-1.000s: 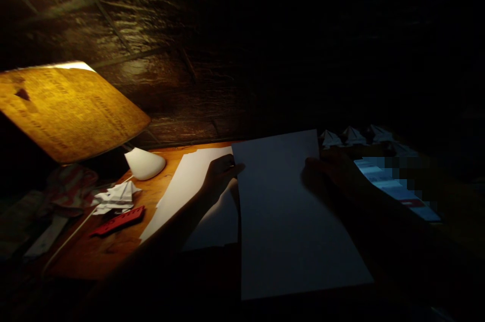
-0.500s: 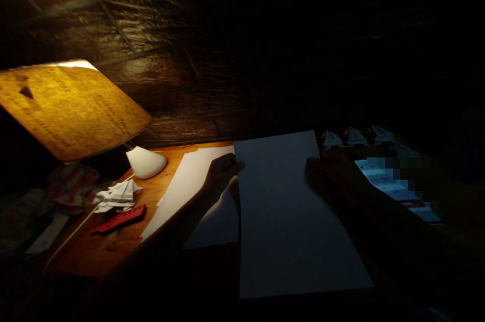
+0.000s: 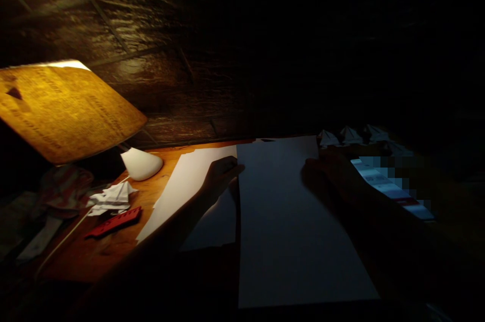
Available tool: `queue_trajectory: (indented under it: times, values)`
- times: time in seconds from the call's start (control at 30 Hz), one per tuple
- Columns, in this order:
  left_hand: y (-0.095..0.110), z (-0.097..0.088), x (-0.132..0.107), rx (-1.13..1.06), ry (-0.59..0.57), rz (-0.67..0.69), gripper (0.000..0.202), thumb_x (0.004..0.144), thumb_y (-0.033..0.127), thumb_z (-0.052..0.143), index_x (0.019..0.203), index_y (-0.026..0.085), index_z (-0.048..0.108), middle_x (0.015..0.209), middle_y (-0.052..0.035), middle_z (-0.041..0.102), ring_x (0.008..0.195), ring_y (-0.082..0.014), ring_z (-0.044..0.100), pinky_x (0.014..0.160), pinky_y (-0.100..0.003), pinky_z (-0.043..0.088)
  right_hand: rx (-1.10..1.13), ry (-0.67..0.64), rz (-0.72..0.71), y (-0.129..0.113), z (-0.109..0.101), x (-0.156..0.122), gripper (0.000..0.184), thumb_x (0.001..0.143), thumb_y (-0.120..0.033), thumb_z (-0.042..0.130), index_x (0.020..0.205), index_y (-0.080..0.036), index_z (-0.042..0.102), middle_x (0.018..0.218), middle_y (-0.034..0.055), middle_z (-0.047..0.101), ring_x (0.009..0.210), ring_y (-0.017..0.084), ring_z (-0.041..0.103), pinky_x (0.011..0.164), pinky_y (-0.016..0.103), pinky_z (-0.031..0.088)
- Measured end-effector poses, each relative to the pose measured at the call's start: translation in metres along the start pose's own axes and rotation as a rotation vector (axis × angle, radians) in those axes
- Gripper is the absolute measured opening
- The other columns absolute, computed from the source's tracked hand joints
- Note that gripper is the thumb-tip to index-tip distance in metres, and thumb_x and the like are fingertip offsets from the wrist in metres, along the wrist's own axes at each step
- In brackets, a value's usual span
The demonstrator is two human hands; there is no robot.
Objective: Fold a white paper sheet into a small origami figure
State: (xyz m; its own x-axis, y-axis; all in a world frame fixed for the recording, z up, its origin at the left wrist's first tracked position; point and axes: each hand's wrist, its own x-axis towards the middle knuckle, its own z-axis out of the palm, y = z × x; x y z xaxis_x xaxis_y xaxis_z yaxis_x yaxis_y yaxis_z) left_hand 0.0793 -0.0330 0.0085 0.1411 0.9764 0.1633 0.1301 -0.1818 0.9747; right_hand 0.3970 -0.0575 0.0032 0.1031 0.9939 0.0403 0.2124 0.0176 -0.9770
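A large white sheet of paper (image 3: pixel 288 226) lies on the wooden table (image 3: pixel 113 251) in front of me, mostly in shadow. My left hand (image 3: pixel 220 173) rests at the sheet's left edge near its far corner, fingers curled against the paper. My right hand (image 3: pixel 329 173) sits at the sheet's right edge near the far corner, a dark outline whose fingers are hard to read. Another white sheet (image 3: pixel 185 185) lies under and to the left of the first.
A lit lampshade (image 3: pixel 64 110) glows at the left over a white lamp base (image 3: pixel 141 164). Folded paper scraps (image 3: pixel 111 197) and a red flat piece (image 3: pixel 113 221) lie near it. Several small folded paper shapes (image 3: pixel 350 135) sit at the far right, beside a printed card (image 3: pixel 390 188).
The sheet's far edge has dropped lower and flatter and the sheet looks darker. Both hands stay at its far corners; the view shifted slightly.
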Motion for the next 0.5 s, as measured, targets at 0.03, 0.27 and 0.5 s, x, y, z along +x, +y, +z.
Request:
queue_trajectory:
  times: [0.03, 0.27, 0.5]
  values:
    - [0.0008, 0.0001, -0.0005, 0.002, 0.0, 0.004, 0.03, 0.076, 0.042, 0.084, 0.076, 0.016, 0.07, 0.073, -0.0016, 0.071, 0.067, -0.0128, 0.065, 0.064, -0.023, 0.049, 0.016, 0.0, 0.021, 0.001, 0.0, 0.0007, 0.021, 0.077, -0.042, 0.073, 0.074, -0.023, 0.063, 0.073, 0.0029, 0.069, 0.066, 0.02, 0.064, 0.062, 0.033, 0.05]
    - [0.0029, -0.0006, -0.0011, 0.012, 0.021, 0.038, 0.027, 0.079, 0.04, 0.081, 0.085, 0.016, 0.071, 0.073, -0.0013, 0.069, 0.068, -0.013, 0.064, 0.065, -0.023, 0.05, 0.023, 0.064, 0.069, 0.0069, -0.002, 0.0051, 0.029, 0.072, -0.047, 0.078, 0.072, -0.022, 0.064, 0.07, 0.0013, 0.065, 0.066, 0.02, 0.06, 0.06, 0.032, 0.045]
    - [-0.002, -0.0023, 0.0027, 0.058, 0.032, 0.1, 0.028, 0.081, 0.04, 0.078, 0.093, 0.017, 0.067, 0.079, -0.0023, 0.069, 0.071, -0.0155, 0.066, 0.068, -0.028, 0.054, 0.085, 0.082, 0.087, 0.0021, -0.0016, 0.0018, 0.034, 0.071, -0.052, 0.078, 0.071, -0.024, 0.058, 0.064, -0.0005, 0.062, 0.06, 0.019, 0.058, 0.055, 0.032, 0.043]
